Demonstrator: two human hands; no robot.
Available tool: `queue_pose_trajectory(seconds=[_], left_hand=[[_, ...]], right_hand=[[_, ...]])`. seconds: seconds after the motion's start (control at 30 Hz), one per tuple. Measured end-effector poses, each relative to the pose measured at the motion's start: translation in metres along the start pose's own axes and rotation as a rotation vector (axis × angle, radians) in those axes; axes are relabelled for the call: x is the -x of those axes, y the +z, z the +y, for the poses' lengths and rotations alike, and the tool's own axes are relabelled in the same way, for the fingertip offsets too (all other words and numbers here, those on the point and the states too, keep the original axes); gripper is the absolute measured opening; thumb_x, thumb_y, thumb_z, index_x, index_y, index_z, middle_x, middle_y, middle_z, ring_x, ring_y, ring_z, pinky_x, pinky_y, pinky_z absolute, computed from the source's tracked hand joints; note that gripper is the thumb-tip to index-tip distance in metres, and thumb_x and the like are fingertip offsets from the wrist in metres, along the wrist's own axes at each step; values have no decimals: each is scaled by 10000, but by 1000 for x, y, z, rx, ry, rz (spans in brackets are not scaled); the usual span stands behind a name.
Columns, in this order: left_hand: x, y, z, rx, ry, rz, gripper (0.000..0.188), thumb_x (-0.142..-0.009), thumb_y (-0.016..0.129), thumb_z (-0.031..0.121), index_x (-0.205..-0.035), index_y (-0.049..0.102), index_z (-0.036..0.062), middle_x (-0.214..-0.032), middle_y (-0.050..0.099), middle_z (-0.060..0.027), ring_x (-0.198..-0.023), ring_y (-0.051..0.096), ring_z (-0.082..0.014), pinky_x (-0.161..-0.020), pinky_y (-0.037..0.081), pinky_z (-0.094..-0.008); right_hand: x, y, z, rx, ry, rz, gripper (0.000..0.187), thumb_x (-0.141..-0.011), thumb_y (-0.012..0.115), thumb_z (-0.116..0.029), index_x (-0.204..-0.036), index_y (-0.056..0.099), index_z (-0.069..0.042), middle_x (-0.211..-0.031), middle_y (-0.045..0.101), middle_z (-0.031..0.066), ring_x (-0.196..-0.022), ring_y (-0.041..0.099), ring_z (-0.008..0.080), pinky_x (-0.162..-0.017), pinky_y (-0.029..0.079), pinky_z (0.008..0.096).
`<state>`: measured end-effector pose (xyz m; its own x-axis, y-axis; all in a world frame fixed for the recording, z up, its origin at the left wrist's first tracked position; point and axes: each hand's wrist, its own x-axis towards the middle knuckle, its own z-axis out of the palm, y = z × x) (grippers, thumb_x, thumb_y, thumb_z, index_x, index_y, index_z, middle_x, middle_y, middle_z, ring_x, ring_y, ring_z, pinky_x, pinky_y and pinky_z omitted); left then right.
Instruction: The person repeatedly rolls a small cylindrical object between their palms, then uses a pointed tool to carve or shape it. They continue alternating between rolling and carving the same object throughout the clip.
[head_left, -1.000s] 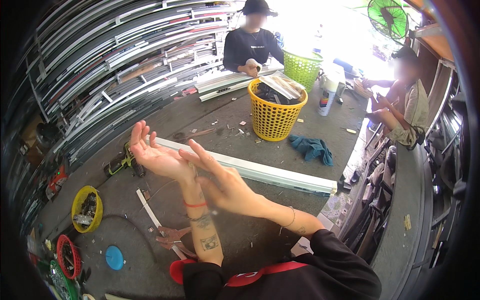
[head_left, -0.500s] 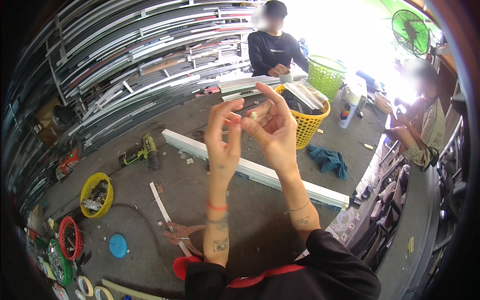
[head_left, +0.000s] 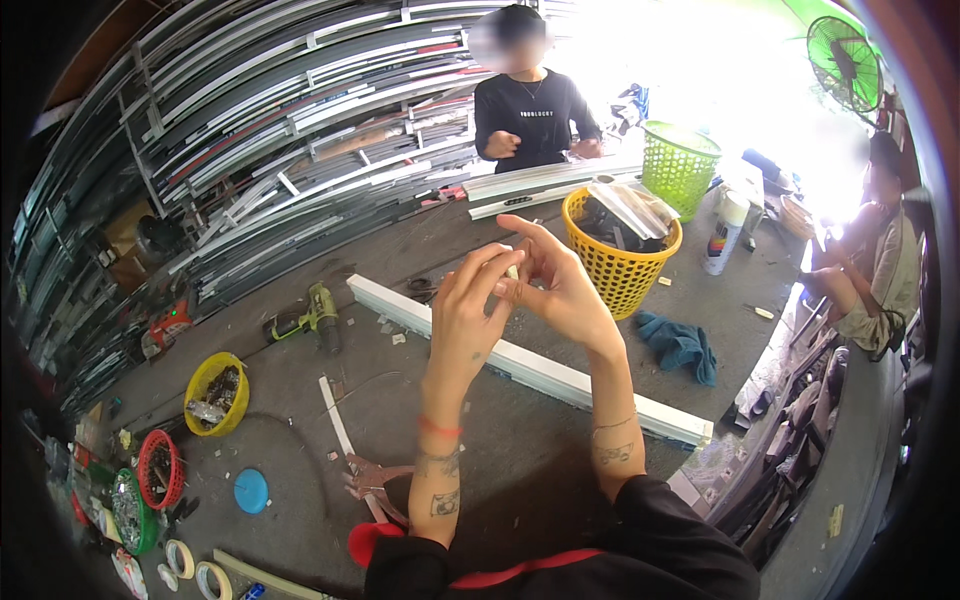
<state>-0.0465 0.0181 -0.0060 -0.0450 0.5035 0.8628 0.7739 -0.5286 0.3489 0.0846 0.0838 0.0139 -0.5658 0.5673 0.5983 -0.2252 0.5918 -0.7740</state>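
Note:
Above the middle of the workbench, my left hand (head_left: 470,295) and my right hand (head_left: 572,300) meet at the fingertips. Between them is a small cream-coloured piece (head_left: 512,271), too small to name more exactly. My right thumb and fingers pinch it, and the bent fingers of my left hand close on it from the other side. Below and behind my wrists, a long white profile bar (head_left: 640,407) lies slantwise on the bench, partly covered by my hands and forearms.
A yellow basket (head_left: 612,288) of offcuts, a spray can (head_left: 722,240) and a blue cloth (head_left: 680,348) stand or lie right. A drill (head_left: 322,318), small yellow bowl (head_left: 217,420) and blue disc (head_left: 251,491) are left. A person (head_left: 535,115) faces me; another (head_left: 880,250) sits right.
My hands have come closer together and lower in view around the small piece; my left fingers have closed in on it. The person opposite has let go of a pale object.

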Motion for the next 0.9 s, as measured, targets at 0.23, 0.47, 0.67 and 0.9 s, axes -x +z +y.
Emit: queue_pose_trajectory(seconds=[0.23,0.47,0.67,0.9], left_hand=[[1,2,-11,63,39,225,394,-710,701,-24,-1094,637,38,-1078,632,-88,-844,627,-206,-752,520,-328],[0,1,-11,123,80,280,352,-736,687,-46,-1081,640,6,-1054,637,-97,-849,623,-171,-723,523,-295],[1,3,-10,84,2,257,333,-730,711,-24,-1053,636,8,-1016,643,-93,-900,613,-231,-814,489,-319],[-3,-5,-12,278,-177,104,475,-702,731,-23,-1160,646,70,-1148,639,-84,-1005,598,-175,-863,475,-299]], right_hand=[[-2,15,2,14,-63,-102,618,-844,688,-181,-1351,394,13,-798,580,40,-727,529,106,-698,465,280],[-2,16,-1,85,-49,-142,419,-871,656,-226,-1151,557,70,-764,648,127,-680,551,104,-663,467,277],[-4,14,3,-145,18,-140,424,-963,516,-334,-1073,594,68,-786,622,67,-785,527,80,-713,462,258],[-11,19,14,-263,37,-73,404,-980,494,-319,-965,645,56,-819,643,41,-785,534,53,-708,455,230]])
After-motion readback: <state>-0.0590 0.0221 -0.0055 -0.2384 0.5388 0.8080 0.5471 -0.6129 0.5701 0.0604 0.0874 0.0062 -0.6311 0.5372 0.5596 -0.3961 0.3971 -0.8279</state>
